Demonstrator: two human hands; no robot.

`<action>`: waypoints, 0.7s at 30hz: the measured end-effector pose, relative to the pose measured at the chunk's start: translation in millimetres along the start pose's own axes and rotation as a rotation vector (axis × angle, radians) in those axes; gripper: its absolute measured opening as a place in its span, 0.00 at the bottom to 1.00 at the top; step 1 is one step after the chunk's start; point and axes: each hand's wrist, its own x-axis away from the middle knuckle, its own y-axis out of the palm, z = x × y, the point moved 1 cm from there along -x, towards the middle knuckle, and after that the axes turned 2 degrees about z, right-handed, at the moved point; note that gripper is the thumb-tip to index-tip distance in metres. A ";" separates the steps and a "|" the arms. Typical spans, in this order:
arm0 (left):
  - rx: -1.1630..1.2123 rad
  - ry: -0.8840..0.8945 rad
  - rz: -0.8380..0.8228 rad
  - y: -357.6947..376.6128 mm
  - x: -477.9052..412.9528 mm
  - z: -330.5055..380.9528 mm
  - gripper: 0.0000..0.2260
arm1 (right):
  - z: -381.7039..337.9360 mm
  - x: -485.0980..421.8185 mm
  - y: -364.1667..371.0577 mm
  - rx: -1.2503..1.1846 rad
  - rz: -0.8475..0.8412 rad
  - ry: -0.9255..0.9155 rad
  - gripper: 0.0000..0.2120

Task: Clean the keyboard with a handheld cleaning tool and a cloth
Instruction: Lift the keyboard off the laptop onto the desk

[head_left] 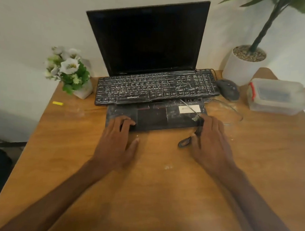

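Countless white streaks coat the black keyboard (156, 87); my left hand (116, 145) lies flat on the laptop (151, 118), my right hand (212, 145) meets the tool (198, 127), and I cannot tell whether it grips.

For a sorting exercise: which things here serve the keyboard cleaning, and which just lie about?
Job: keyboard, tool in right hand.
Lying about: mouse, box, flowers, plant.

Two bare forearms are extended forward from the lower corners. The left hand (116, 143) is laid palm down, fingers lightly bent, thumb spread to the side. The right hand (213, 143) is held palm down, a slim dark cleaning tool (198, 126) pinched between thumb and forefinger.
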 end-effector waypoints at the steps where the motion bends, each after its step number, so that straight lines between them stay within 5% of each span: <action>1: -0.002 0.009 0.004 -0.2 0.5 -0.9 0.22 | -0.8 1.2 0.4 0.024 0.005 -0.002 0.27; 8: 0.001 0.064 0.012 0.0 0.1 -3.2 0.21 | -7.5 7.8 -1.1 0.097 -0.035 -0.026 0.19; 18: 0.023 -0.014 -0.191 -27.7 -3.7 3.8 0.23 | -10.6 4.5 -31.7 0.069 -0.251 0.020 0.26; 21: 0.055 -0.024 -0.116 -32.9 -22.8 -5.6 0.24 | -6.5 -14.4 -38.2 -0.003 -0.170 -0.009 0.16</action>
